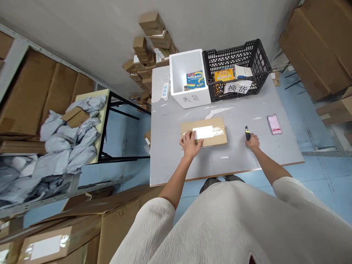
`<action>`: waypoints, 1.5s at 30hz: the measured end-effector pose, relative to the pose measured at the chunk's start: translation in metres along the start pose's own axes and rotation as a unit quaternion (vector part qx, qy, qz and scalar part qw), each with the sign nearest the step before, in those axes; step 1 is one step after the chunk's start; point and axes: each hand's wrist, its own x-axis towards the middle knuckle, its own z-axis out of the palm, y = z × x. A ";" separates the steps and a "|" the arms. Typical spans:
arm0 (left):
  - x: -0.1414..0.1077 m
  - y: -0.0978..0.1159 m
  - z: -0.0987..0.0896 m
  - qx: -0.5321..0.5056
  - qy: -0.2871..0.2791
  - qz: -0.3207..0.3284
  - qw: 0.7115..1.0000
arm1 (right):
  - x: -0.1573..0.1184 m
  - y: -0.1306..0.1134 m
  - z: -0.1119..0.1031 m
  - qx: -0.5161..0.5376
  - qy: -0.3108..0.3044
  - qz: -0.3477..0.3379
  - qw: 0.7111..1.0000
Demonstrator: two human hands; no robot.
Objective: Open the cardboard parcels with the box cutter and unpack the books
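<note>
A taped brown cardboard box with a white label lies flat on the grey table. My left hand rests on the box's left end, fingers spread over its top and thumb along the near edge. To the right of the box, my right hand is wrapped round a black and yellow utility knife, close to the table top. The knife's tip points away from me and does not touch the box.
Behind the box stand a white foam bin and a black crate, both holding books. A pink pixelated item lies at the right. Grey parcels fill a left-hand stand; stacked boxes rise behind.
</note>
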 end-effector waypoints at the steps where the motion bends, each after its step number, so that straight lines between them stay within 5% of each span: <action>1: 0.000 0.000 -0.001 -0.001 -0.002 0.000 1.000 | 0.000 0.001 0.000 0.014 0.004 -0.003 1.000; 8: -0.002 0.000 -0.004 -0.015 -0.013 0.005 1.000 | -0.008 -0.026 -0.028 0.150 -0.006 -0.015 0.988; 16: -0.012 -0.014 -0.004 -0.065 0.012 0.050 0.997 | -0.034 -0.126 -0.092 0.345 -0.155 -0.163 0.911; 22: -0.026 -0.035 -0.012 -0.066 0.027 0.067 0.995 | -0.085 -0.204 -0.096 0.196 -0.134 -0.334 0.912; 28: -0.029 -0.050 -0.016 -0.092 0.005 0.108 0.990 | -0.127 -0.267 -0.075 -0.068 -0.090 -0.499 0.859; 35: -0.037 -0.059 -0.010 -0.107 0.009 0.139 0.984 | -0.156 -0.310 -0.056 -0.235 -0.080 -0.524 0.814; 45: -0.037 -0.063 -0.008 -0.108 0.015 0.156 0.982 | -0.167 -0.320 -0.052 -0.291 -0.067 -0.515 0.803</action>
